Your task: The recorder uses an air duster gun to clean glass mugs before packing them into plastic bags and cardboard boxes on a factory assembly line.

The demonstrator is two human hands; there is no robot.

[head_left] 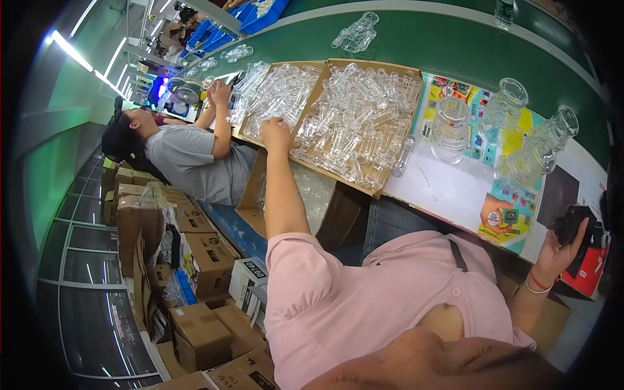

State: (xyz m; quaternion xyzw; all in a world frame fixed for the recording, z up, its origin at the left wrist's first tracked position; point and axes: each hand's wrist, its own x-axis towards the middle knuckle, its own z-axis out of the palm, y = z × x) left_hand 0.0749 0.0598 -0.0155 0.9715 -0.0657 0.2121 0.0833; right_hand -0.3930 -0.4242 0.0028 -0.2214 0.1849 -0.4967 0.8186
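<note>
My left hand (276,134) is closed at the near edge of two shallow cardboard trays; what its fingers hold, if anything, is hidden. The right cardboard tray (416,73) is heaped with small clear tube-shaped pieces (357,114). Similar clear pieces fill the left tray (312,64). At the far right, my right hand (558,250) grips a bulky black object (572,224) whose kind I cannot make out. A single clear tube (404,156) lies just beside the right tray. Several clear jar-like vessels (450,130) stand on the printed sheet to its right.
A colourful printed sheet (426,179) covers part of the green table (429,39). Farther back lies a cluster of clear pieces (356,32). Another person (195,156) in grey works at my left. Cardboard boxes (201,331) are stacked at the lower left; an open carton (250,208) sits below the trays.
</note>
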